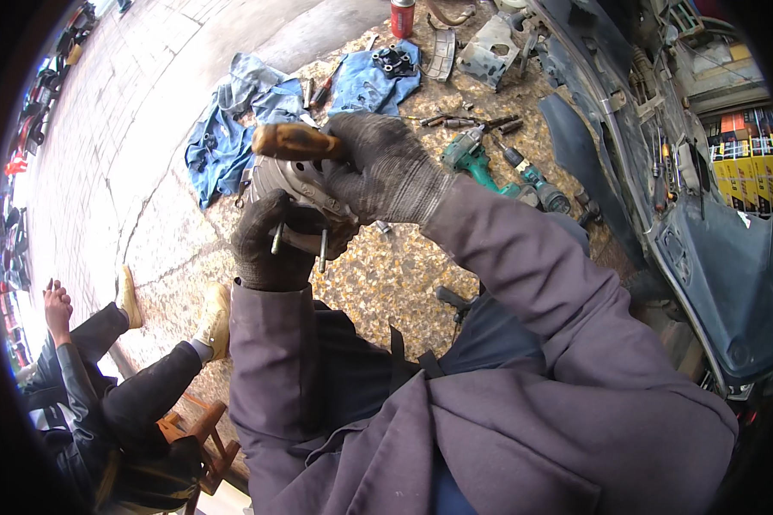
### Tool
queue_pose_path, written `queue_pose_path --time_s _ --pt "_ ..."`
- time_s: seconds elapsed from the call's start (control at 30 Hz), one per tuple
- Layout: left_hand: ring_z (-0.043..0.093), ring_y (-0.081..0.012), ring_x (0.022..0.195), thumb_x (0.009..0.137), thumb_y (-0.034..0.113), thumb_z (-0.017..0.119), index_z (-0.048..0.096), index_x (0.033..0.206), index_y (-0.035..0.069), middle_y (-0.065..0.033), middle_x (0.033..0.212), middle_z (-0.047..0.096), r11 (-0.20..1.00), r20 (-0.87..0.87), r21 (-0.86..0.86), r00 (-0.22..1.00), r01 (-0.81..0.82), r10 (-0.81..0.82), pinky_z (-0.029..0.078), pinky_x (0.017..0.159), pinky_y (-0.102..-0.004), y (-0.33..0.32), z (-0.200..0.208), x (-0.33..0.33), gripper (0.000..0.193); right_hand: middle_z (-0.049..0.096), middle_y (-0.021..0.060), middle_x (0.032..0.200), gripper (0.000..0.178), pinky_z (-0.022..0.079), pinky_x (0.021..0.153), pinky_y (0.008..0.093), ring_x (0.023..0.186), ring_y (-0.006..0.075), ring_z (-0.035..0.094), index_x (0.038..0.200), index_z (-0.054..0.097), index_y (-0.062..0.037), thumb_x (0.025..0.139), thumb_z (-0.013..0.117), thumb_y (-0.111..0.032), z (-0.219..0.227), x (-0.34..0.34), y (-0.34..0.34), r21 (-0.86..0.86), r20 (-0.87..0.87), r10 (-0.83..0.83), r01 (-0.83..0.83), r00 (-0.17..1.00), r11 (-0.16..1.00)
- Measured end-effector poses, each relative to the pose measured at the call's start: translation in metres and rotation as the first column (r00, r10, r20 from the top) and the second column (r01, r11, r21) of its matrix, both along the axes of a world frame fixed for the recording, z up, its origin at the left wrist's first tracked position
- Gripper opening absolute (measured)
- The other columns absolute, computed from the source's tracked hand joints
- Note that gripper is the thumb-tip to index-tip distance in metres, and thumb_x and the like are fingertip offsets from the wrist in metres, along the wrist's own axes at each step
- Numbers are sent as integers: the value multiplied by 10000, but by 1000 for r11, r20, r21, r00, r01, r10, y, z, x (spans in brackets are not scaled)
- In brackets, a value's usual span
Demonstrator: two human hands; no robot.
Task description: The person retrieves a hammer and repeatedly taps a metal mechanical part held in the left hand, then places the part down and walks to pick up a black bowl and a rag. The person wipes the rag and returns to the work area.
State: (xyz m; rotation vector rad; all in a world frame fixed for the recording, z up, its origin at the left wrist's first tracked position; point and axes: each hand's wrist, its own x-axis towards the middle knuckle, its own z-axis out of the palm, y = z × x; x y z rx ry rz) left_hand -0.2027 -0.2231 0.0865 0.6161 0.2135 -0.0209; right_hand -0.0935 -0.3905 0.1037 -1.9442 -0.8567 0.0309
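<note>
Curling around a brown tool handle (296, 142), the fingers of the gloved right hand (386, 167) hold it at the twelve o'clock edge of a ribbed metal part (275, 176). From seven o'clock, the gloved left hand (269, 253) clasps that part above the speckled floor (404, 287), fingers bent against it. Farther out lie blue cloths (210, 159) at ten, a green power tool (470, 159) near three.

Yellow boxes (745, 178) — printed lettering, numerals; red can (402, 19) — print too small to read.
</note>
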Motion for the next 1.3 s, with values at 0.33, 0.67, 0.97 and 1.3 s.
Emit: queue_pose_path --time_s 0.33,0.67,0.97,1.3 --pt "658 -265 930 843 190 577 577 1151 -32 -159 1032 666 993 -8 7 993 -121 121 540 841 -399 13 22 4 380 600 20 728 167 494 552 251 633 101 581 959 609 -26 858 629 -156 3 45 -30 303 -474 -110 280 873 911" --pt "653 -244 920 858 116 560 567 1170 -38 -146 1035 659 890 -66 125 892 -438 448 532 862 -378 107 14 -37 348 537 10 673 137 476 433 270 498 116 517 951 550 -48 872 607 -144 -152 68 0 -71 -881 -298 522 368 850" --pt "630 -265 1011 869 157 562 577 1169 -20 -151 1095 647 904 -135 102 895 -415 426 503 929 -450 138 -5 -52 348 599 65 844 226 549 525 340 637 194 623 1069 540 -63 904 605 -203 -178 100 7 59 -896 -271 699 352 712" --pt "651 -265 949 860 190 575 630 1113 23 -124 1010 691 948 -157 46 935 -316 319 496 907 -443 155 -31 -35 309 596 40 740 175 518 534 270 606 131 581 894 559 -62 894 651 -210 -116 123 -15 75 -841 -184 446 509 892"
